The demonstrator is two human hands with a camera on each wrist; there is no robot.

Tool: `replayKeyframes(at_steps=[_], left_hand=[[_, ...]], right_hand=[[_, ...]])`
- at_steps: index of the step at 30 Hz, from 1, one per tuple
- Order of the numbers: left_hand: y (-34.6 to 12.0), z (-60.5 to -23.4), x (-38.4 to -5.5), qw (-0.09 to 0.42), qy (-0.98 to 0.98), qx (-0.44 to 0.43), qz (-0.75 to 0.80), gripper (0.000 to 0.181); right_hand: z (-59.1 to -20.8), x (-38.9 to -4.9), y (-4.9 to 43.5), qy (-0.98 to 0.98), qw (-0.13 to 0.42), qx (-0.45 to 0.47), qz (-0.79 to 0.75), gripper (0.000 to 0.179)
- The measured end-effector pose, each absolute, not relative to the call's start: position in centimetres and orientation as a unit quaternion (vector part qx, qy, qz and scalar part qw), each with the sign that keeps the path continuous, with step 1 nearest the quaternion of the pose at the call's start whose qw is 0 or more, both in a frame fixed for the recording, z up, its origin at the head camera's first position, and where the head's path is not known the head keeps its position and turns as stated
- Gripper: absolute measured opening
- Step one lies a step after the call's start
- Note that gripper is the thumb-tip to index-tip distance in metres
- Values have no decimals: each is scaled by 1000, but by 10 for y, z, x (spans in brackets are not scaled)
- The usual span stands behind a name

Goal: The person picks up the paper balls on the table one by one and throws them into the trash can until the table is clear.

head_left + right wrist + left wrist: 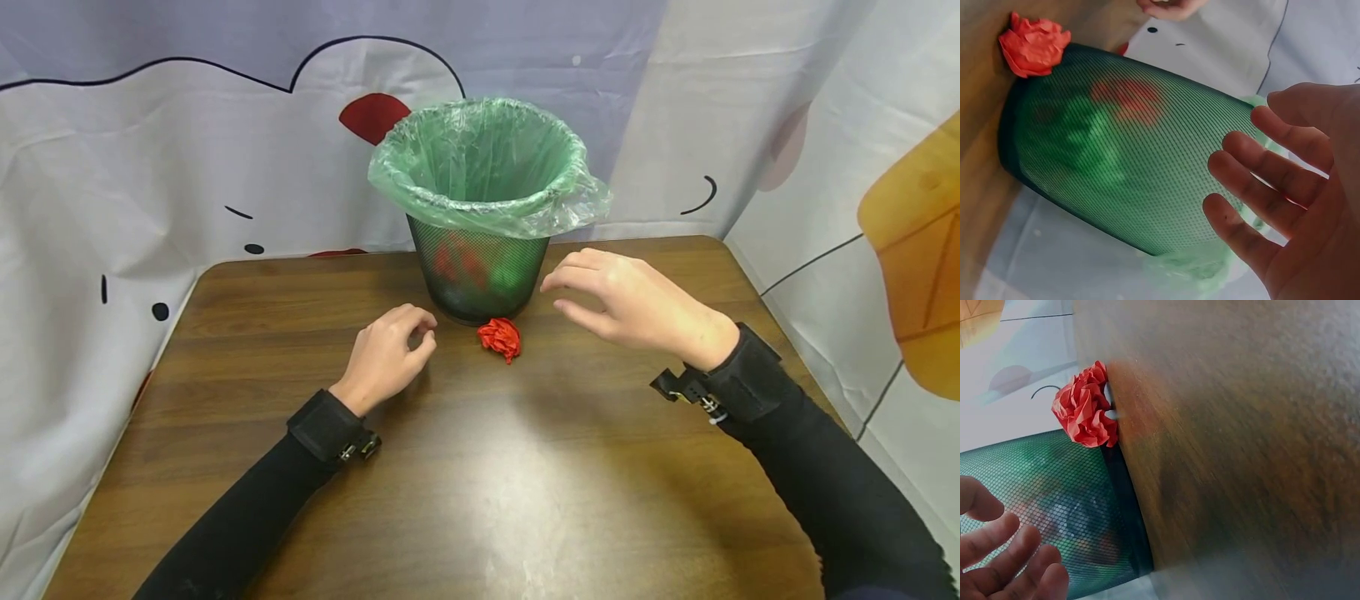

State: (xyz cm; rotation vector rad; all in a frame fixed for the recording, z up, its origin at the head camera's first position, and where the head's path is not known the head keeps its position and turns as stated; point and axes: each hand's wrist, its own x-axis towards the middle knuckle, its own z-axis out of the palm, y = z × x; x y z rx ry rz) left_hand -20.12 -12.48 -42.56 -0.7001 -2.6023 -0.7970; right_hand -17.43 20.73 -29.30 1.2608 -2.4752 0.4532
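A crumpled ball of red paper (500,337) lies on the table just in front of a dark mesh wastebasket (480,267). The basket stands upright, lined with a green plastic bag (487,212) folded over its rim. Left of the paper, my left hand (390,354) hovers low over the wood with loosely bent fingers and nothing in them. My right hand (626,304) is raised to the right of the basket, also holding nothing; its spread, slightly bent fingers show in the right wrist view (1272,181). Neither hand touches the paper ball (1087,406).
The brown wooden table (480,467) has rounded far corners. A printed white and lilac curtain (187,158) hangs close behind the basket and along the sides. Red and green shapes show through the basket's mesh (1110,125).
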Motion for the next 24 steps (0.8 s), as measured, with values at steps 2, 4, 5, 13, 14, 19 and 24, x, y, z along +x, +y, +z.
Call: replayKeyframes(at_steps=[2, 4, 5, 13, 14, 19, 24], left_hand=[[-124, -425, -201, 166, -913, -247, -280, 15], [-123, -425, -202, 166, -912, -249, -281, 14], [-122, -425, -202, 167, -912, -250, -281, 14], [-117, -423, -203, 168, -908, -261, -281, 13], [-116, -423, -204, 167, -908, -263, -280, 14], [-111, -422, -205, 160, -909, -272, -273, 19], [-104, -419, -205, 157, -907, -290, -260, 23]], right_hand=[[-299, -173, 208, -870, 156, 439, 161, 19], [-306, -172, 208, -872, 151, 437, 160, 19], [-309, -172, 208, -873, 150, 436, 159, 18], [-331, -166, 211, -883, 132, 419, 162, 17], [-334, -165, 211, -885, 128, 417, 163, 17], [-342, -161, 211, -891, 111, 409, 165, 17], [-349, -158, 212, -895, 103, 402, 163, 17]])
